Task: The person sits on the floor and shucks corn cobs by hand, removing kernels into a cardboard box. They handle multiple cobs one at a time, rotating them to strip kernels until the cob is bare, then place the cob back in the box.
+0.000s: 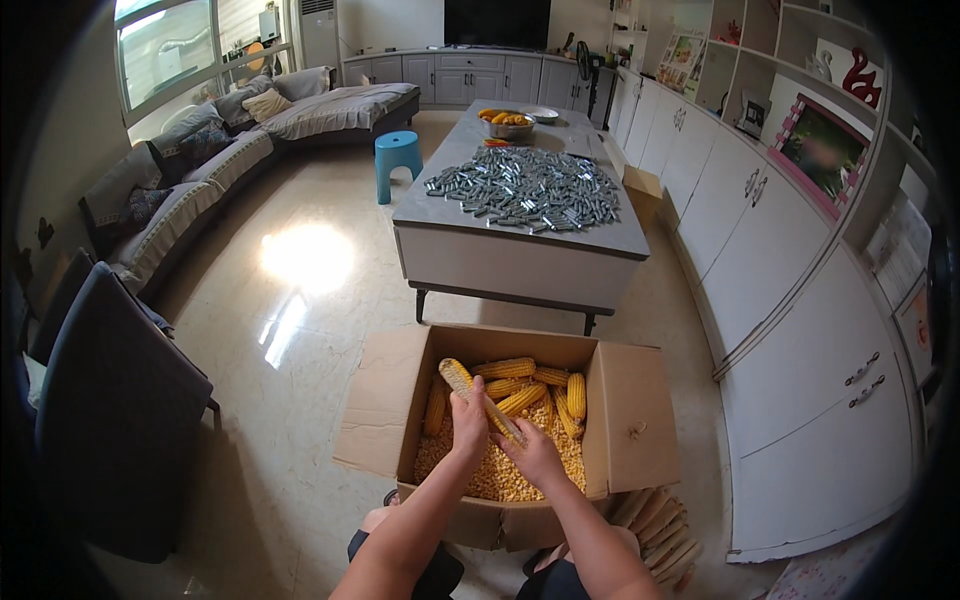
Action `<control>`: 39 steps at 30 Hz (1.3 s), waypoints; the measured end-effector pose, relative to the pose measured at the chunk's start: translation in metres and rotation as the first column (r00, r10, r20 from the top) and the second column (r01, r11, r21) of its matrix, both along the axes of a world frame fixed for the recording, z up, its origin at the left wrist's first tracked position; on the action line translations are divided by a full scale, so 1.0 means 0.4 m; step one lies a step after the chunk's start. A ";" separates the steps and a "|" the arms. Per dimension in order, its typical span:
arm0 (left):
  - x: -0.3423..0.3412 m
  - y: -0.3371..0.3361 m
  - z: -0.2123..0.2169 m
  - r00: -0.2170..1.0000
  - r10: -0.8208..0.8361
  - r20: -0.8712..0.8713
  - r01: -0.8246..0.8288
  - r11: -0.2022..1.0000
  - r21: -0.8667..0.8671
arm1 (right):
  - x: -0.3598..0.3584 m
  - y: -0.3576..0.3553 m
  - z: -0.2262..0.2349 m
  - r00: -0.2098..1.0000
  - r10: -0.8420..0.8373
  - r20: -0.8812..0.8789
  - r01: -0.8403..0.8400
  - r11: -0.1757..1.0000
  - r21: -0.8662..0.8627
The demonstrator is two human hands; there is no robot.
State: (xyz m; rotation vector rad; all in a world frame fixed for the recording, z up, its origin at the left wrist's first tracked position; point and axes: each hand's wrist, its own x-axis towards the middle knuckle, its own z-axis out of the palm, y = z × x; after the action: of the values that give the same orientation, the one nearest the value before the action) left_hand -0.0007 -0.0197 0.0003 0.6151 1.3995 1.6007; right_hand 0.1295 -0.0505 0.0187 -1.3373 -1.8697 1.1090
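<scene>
Well, we start with the long grey table [520,250], whose top carries a wide scatter of small grey pieces [520,188] and, at the far end, a metal bowl [511,127] of yellow corn. Just in front of our knees stands an open cardboard box [630,420], its flaps spread outward; inside lie several whole yellow cobs [535,385] along the back and a deep bed of loose kernels [500,478] toward the front. Outside the box, at its right corner, bare stripped cobs [660,530] lie stacked on the floor. Both our forearms reach in from the lower edge over the box. Our left hand [468,425] has its fingers wrapped tight around 1 corn cob [478,398], held tilted above the kernels. Our right hand [535,455] clasps the cob's lower end, fingers curled on it.
</scene>
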 end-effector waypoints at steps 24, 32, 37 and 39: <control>0.087 -0.090 0.052 0.877 -0.475 0.069 0.477 0.849 -0.227 | 0.000 0.011 -0.010 0.950 -0.289 0.120 0.235 0.913 0.335; 0.069 -0.081 0.049 0.821 -0.446 0.357 0.543 0.803 -0.246 | 0.029 0.026 -0.035 0.984 -0.136 0.118 0.084 0.925 0.369; 0.068 -0.070 0.029 0.830 -0.414 0.373 0.528 0.800 -0.286 | 0.037 0.037 -0.056 0.985 -0.123 0.121 0.071 0.928 0.365; 0.065 -0.060 0.045 0.842 -0.345 0.415 0.486 0.819 -0.306 | 0.030 0.045 -0.060 0.988 -0.137 0.064 0.101 0.911 0.399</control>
State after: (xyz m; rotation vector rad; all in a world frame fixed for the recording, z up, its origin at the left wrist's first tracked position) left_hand 0.0253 -0.0439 0.0182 0.3440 1.1746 0.9650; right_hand 0.1416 -0.0325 -0.0054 -1.2594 -1.9192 0.5734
